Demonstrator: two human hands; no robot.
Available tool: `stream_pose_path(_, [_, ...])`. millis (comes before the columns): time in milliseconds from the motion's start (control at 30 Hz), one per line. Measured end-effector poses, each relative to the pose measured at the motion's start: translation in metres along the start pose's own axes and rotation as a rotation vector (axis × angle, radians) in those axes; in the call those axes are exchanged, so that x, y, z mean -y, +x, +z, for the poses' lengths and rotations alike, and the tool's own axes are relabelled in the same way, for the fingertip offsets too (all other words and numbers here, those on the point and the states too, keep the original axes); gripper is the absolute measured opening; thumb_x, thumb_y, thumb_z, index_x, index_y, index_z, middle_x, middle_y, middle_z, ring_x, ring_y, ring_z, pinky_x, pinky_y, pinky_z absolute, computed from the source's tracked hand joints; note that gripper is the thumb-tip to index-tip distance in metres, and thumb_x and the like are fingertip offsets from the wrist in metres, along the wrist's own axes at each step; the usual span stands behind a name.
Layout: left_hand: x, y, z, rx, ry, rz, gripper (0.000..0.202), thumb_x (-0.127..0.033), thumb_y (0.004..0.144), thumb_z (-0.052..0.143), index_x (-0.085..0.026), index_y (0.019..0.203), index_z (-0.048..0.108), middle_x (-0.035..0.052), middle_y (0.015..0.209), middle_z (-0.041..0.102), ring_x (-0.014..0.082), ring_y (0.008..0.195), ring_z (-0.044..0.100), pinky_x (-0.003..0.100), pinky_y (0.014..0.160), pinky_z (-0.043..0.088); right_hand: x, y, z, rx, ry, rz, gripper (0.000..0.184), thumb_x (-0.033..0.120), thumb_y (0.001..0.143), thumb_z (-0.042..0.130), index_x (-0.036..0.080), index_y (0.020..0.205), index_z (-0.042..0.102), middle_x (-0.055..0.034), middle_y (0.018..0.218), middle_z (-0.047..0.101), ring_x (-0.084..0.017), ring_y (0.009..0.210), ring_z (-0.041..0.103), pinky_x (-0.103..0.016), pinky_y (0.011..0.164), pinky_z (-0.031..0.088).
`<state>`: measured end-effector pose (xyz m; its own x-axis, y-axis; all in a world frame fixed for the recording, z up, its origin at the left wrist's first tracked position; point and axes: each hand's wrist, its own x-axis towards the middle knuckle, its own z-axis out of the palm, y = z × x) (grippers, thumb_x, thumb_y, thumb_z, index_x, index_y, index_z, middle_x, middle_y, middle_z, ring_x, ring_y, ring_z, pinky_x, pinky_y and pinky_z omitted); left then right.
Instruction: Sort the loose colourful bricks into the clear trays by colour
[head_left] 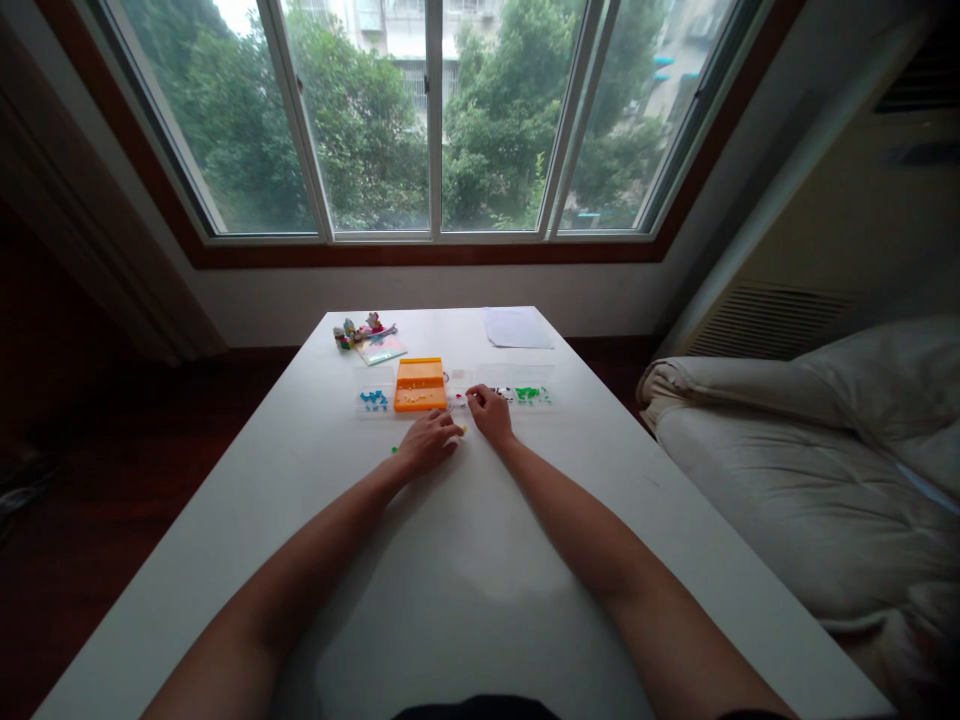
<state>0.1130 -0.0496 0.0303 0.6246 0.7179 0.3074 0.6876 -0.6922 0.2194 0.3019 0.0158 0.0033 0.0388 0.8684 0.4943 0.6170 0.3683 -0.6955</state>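
My left hand rests palm down on the white table, fingers curled over a tiny yellow piece; a small green piece lies just left of it. My right hand sits beside it, fingertips pinched at small pieces in front of a clear tray that has green bits inside. An orange block tray stands just beyond my left hand. Blue bits lie in a clear tray to its left. What each hand grips is too small to tell.
Small colourful toy figures and a printed card sit at the table's far left. A sheet of paper lies at the far right. A bed with a pale quilt runs along the table's right side. A window is ahead.
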Motion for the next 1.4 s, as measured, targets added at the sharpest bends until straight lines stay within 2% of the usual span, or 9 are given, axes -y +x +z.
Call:
stream_pose_path(200, [0.002,0.0,0.002,-0.009,-0.03,-0.007,0.017,-0.02,0.087,0.061,-0.024,0.099,0.073,0.0082,0.099,0.069,0.0254,0.1,0.057,0.037,0.089,0.047,0.001,-0.002,0.001,0.028,-0.003,-0.021,0.021,0.029,0.089,0.051,0.019,0.09,0.07,0.0016,0.062,0.057,-0.014,0.059,0.05,-0.024,0.064,0.038])
stream_pose_path(400, [0.001,0.0,0.004,-0.023,-0.022,-0.007,0.025,-0.019,0.088,0.06,-0.025,0.109,0.072,0.0078,0.102,0.07,0.0245,0.1,0.058,0.037,0.09,0.046,0.003,-0.003,0.001,0.042,0.005,-0.047,0.022,0.029,0.089,0.052,0.019,0.092,0.071,0.0018,0.062,0.057,-0.013,0.059,0.049,-0.023,0.064,0.038])
stream_pose_path(567, [-0.003,0.002,0.006,0.011,0.03,-0.016,0.019,-0.019,0.09,0.058,-0.024,0.098,0.075,0.0067,0.098,0.07,0.0229,0.099,0.058,0.036,0.09,0.045,0.002,-0.003,0.002,0.04,0.011,-0.069,0.02,0.029,0.089,0.053,0.019,0.09,0.071,0.0029,0.061,0.056,-0.012,0.058,0.049,-0.023,0.062,0.037])
stream_pose_path(767, [-0.006,0.002,0.007,0.02,0.054,-0.02,0.022,-0.015,0.089,0.057,-0.025,0.098,0.074,0.0062,0.098,0.071,0.0219,0.096,0.059,0.034,0.087,0.046,-0.001,-0.002,0.003,0.039,0.01,-0.085,0.019,0.029,0.09,0.054,0.02,0.09,0.07,0.003,0.061,0.056,-0.012,0.057,0.049,-0.023,0.062,0.037])
stream_pose_path(933, [-0.003,0.001,0.004,0.005,0.044,-0.014,0.028,-0.013,0.087,0.056,-0.024,0.105,0.074,0.0068,0.099,0.071,0.0221,0.096,0.059,0.034,0.086,0.047,-0.002,-0.003,0.003,0.042,0.004,-0.089,0.019,0.03,0.09,0.054,0.02,0.089,0.07,0.0028,0.061,0.056,-0.012,0.058,0.05,-0.023,0.062,0.037])
stream_pose_path(1033, [-0.002,0.0,0.003,0.006,0.027,0.002,0.027,-0.012,0.087,0.056,-0.024,0.102,0.075,0.0068,0.098,0.071,0.0222,0.095,0.059,0.034,0.086,0.047,-0.002,-0.003,0.003,0.046,0.008,-0.092,0.02,0.029,0.09,0.053,0.02,0.09,0.07,0.0027,0.062,0.056,-0.012,0.059,0.051,-0.023,0.063,0.037])
stream_pose_path(1200, [0.007,0.001,0.005,-0.096,-0.041,-0.038,0.025,-0.014,0.088,0.056,-0.025,0.1,0.074,0.0052,0.099,0.071,0.0216,0.097,0.06,0.033,0.086,0.046,-0.001,-0.003,0.003,0.059,0.016,-0.087,0.021,0.03,0.09,0.052,0.02,0.092,0.071,0.0025,0.063,0.057,-0.012,0.06,0.051,-0.023,0.063,0.037])
stream_pose_path(1400, [0.044,0.007,0.0,-0.305,-0.134,-0.309,0.015,-0.016,0.087,0.059,-0.021,0.092,0.072,0.0048,0.094,0.071,0.0194,0.087,0.061,0.032,0.082,0.047,-0.001,-0.003,0.005,0.055,0.014,-0.083,0.02,0.029,0.089,0.053,0.02,0.091,0.071,0.0025,0.062,0.056,-0.013,0.059,0.05,-0.024,0.063,0.036])
